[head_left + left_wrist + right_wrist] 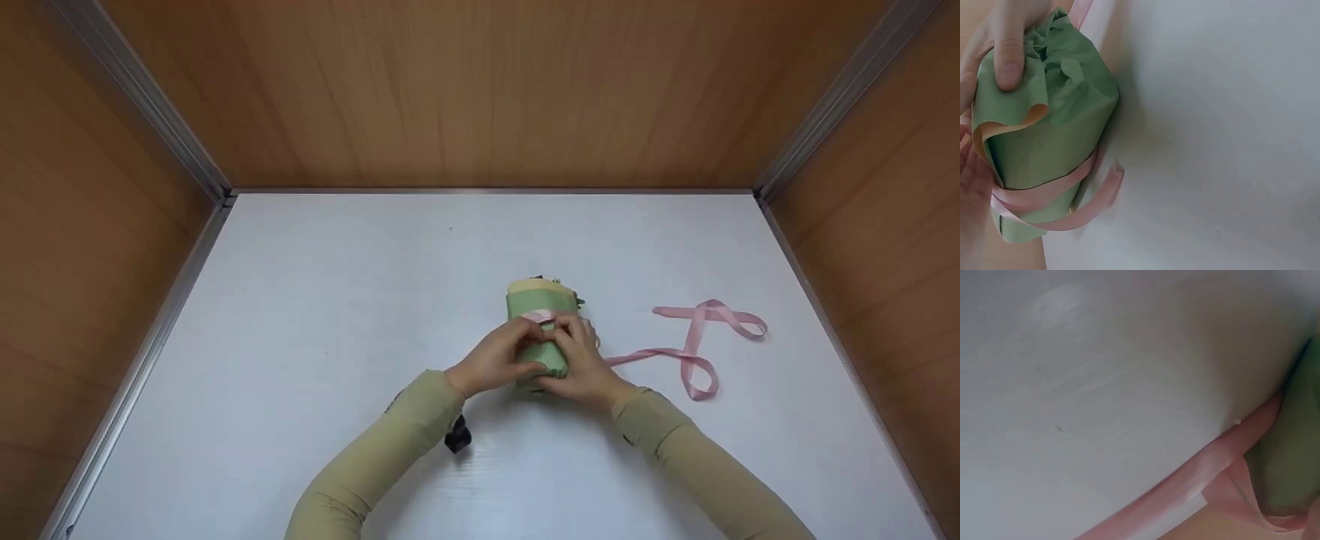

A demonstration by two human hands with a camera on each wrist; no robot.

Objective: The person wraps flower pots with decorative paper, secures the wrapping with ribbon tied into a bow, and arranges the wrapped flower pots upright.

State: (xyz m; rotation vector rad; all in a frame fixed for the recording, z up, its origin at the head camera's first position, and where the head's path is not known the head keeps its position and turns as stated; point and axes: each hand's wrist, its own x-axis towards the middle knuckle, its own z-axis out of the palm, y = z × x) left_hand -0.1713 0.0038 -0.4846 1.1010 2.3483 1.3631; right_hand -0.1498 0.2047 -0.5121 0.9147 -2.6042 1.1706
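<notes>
A small bouquet (525,300) wrapped in green paper with a yellowish inner side lies on the white table, leafy bits peeking out at its far end. Around its middle runs a pink ribbon (1044,191), with a short loose end. My left hand (495,358) grips the bouquet from the left, thumb near its close end. From the right, my right hand (589,371) holds it too, its fingers beside the ribbon and meeting the left fingertips. The crumpled lower paper (1067,79) and a folded flap show in the left wrist view. Fingers behind the bouquet are hidden.
The ribbon's long tail (701,337) trails in loops across the table to the right. A small black object (457,435) lies beside the left forearm, partly covered by it. Wooden walls (480,97) with metal edges enclose the table's back and sides.
</notes>
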